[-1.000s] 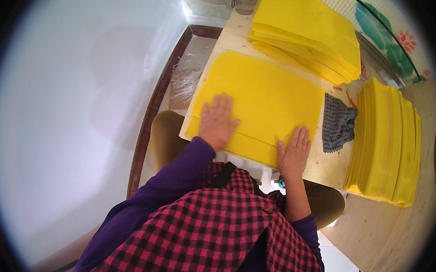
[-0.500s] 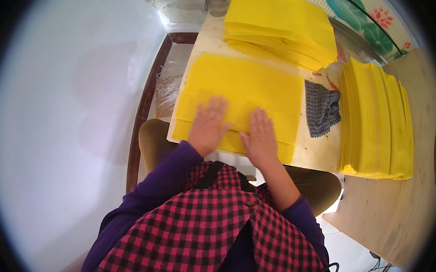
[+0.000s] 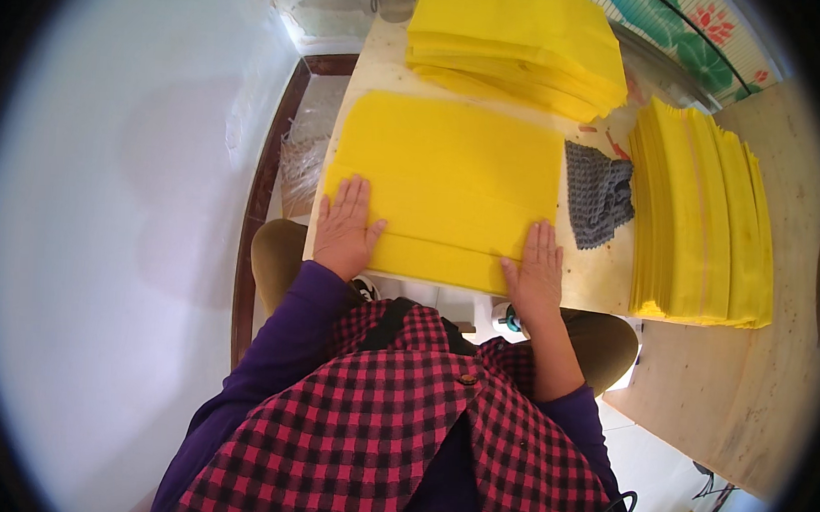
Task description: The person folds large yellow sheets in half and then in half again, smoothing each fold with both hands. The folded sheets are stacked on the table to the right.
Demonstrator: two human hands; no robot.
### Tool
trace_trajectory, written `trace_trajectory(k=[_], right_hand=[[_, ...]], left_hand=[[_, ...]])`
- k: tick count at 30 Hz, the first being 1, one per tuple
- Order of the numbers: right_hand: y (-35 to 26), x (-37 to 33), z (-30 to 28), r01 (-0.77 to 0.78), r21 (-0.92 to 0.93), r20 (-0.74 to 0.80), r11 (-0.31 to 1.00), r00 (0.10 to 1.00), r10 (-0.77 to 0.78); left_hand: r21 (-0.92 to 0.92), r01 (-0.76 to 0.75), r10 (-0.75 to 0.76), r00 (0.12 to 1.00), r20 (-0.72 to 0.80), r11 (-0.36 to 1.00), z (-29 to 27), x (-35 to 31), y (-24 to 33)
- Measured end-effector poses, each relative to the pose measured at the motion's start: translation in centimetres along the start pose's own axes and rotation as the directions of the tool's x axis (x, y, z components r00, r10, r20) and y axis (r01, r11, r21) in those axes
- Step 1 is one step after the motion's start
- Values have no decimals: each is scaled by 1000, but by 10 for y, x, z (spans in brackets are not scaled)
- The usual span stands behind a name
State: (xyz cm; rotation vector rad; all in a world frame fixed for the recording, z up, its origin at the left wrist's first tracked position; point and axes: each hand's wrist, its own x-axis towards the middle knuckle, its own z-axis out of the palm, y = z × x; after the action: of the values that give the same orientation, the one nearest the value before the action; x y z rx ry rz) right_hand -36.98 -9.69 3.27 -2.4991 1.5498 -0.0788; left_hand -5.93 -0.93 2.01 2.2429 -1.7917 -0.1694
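A flat yellow fabric piece (image 3: 450, 166) lies on the wooden table in front of me, with a folded band along its near edge. My left hand (image 3: 345, 230) rests flat on its near left corner, fingers stretched and slightly spread. On the near right corner my right hand (image 3: 537, 271) lies flat, fingers pointing away and the thumb apart. Neither hand grips anything. Beyond the piece sits a stack of yellow fabric pieces (image 3: 520, 46).
At the right stands a thick row of folded yellow fabric (image 3: 704, 223). A dark grey textured cloth (image 3: 598, 196) lies between it and the flat piece. The wooden table (image 3: 601, 287) ends close to my lap. A white wall (image 3: 138, 198) rises at the left.
My hands have slid apart, from the middle of the near band out to its left and right corners. The near band now looks flatter. The view has shifted slightly.
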Motion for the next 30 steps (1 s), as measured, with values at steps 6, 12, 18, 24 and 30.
trace_trajectory(k=[6,12,18,24,30], right_hand=[[-5,-4,-12,0,-118,-16,993,1000,-2],[-52,4,-1,238,20,21,971,971,-239],[-20,-3,1,109,29,27,994,994,-110],[2,-19,-12,-47,-4,-53,999,998,46],[-8,-48,-29,-426,905,412,-16,865,285]], left_hand=[[81,6,-2,999,-55,997,-15,-3,-10],[-38,-248,251,964,92,968,-4,-4,47],[-4,-22,23,999,49,1000,-2,-4,12],[31,129,-126,988,-85,991,-17,-15,-41],[-714,136,-250,967,-57,687,-42,-50,-36]])
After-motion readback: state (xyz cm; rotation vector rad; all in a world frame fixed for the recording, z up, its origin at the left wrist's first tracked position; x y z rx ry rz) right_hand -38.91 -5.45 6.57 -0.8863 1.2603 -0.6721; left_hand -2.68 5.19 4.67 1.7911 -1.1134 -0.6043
